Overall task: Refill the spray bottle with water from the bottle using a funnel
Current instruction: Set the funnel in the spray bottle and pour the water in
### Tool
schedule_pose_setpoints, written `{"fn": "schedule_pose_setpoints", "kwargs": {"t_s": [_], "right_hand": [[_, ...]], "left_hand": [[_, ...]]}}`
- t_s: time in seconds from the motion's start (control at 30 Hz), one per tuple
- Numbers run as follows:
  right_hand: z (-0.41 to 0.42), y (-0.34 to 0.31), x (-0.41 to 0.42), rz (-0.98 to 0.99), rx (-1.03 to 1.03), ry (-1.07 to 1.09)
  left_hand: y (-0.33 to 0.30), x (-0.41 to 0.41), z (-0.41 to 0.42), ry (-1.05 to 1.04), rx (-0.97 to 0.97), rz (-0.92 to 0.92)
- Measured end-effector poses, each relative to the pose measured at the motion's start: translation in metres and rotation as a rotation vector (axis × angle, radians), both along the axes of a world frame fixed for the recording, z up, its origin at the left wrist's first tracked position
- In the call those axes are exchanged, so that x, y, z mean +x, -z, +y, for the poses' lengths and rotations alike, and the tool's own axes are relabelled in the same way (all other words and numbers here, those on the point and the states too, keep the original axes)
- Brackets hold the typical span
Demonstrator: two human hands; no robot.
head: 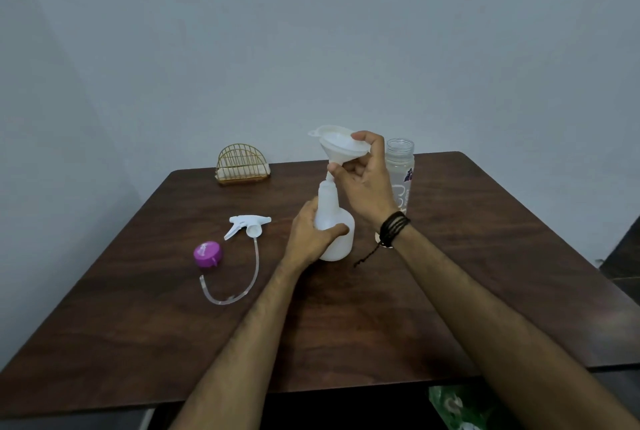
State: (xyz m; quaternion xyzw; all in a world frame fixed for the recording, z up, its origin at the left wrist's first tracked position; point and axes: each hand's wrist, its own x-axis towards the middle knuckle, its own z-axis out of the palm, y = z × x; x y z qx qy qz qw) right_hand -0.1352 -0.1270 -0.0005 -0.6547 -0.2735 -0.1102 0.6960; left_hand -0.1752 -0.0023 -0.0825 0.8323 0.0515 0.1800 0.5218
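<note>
A white spray bottle [337,221] without its head stands upright mid-table. My left hand [310,233] is wrapped around its lower body. My right hand [363,183] pinches a white funnel [341,145], tilted a little, with its spout at the bottle's neck. Behind my right hand stands an uncapped clear water bottle [400,166], partly hidden by my wrist. The white trigger sprayer head [247,225] with its long clear tube lies on the table to the left. A purple cap [207,254] lies beside it.
A dark wooden table [138,308] carries everything. A gold wire napkin holder [242,162] stands at the back edge near the grey wall. Something green [457,407] lies below the table's front edge on the right.
</note>
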Motion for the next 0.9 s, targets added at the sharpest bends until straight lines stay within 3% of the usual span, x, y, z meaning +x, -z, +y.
{"fn": "schedule_pose_setpoints", "kwargs": {"t_s": [0.27,0.5,0.63,0.9], "right_hand": [[0.002,0.016,0.012,-0.062,-0.252,-0.003],[-0.004,0.021,0.011,-0.135,-0.347,0.026],[-0.008,0.023,0.001,-0.285,-0.383,0.197],[-0.042,0.026,-0.022,-0.507,-0.191,0.497]], "left_hand": [[-0.002,-0.001,0.000,0.021,-0.015,-0.032],[-0.008,-0.001,0.001,0.054,0.016,-0.047],[-0.017,0.001,-0.002,0.063,-0.057,-0.176],[-0.025,0.007,-0.012,-0.010,-0.285,-0.341]]}}
